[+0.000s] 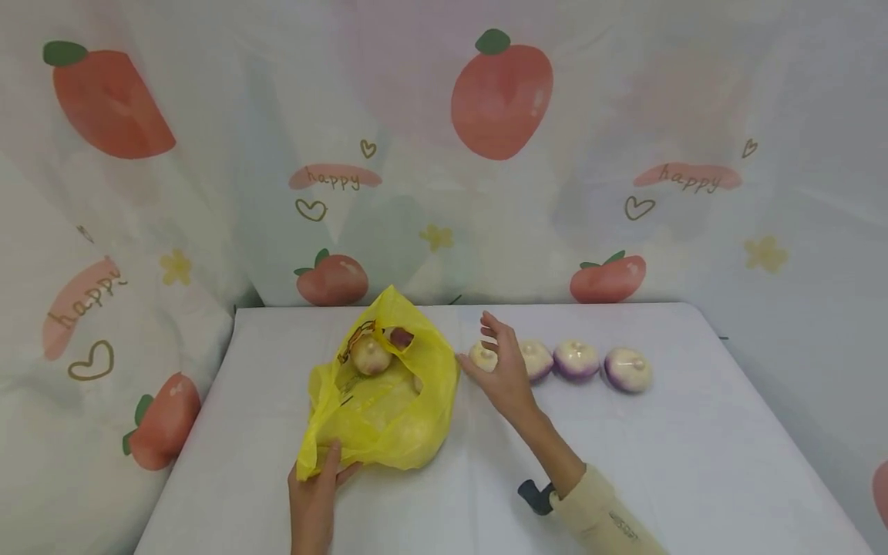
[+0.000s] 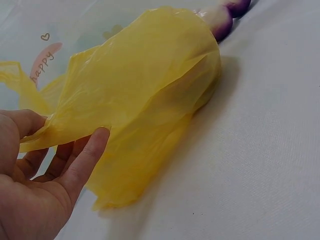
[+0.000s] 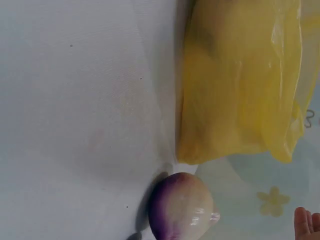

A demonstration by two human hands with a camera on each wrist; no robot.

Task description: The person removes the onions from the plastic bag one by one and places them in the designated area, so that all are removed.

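A yellow plastic bag point(image 1: 409, 432) stands with its mouth gaping upward. My left hand point(image 1: 315, 493) pinches its near-left rim between thumb and fingers, and the left wrist view shows the thin film point(image 2: 150, 75) stretched from that grip. Inside the bag lies a white turnip point(image 1: 371, 355), with a dark purplish piece point(image 1: 400, 337) behind it. My right hand point(image 1: 505, 374) is raised right of the bag, fingers loosely bent and holding nothing. It overlaps the nearest turnip point(image 1: 482, 356) of a row in the head view. The right wrist view shows a purple-and-white turnip point(image 3: 182, 207) beside the bag.
The row continues rightward with more turnips, one partly behind my right hand point(image 1: 536, 360), then one point(image 1: 576, 360) and the last point(image 1: 628, 369). A white cloth covers the table point(image 1: 694, 462). A fruit-printed curtain point(image 1: 430, 116) hangs behind the table's far edge.
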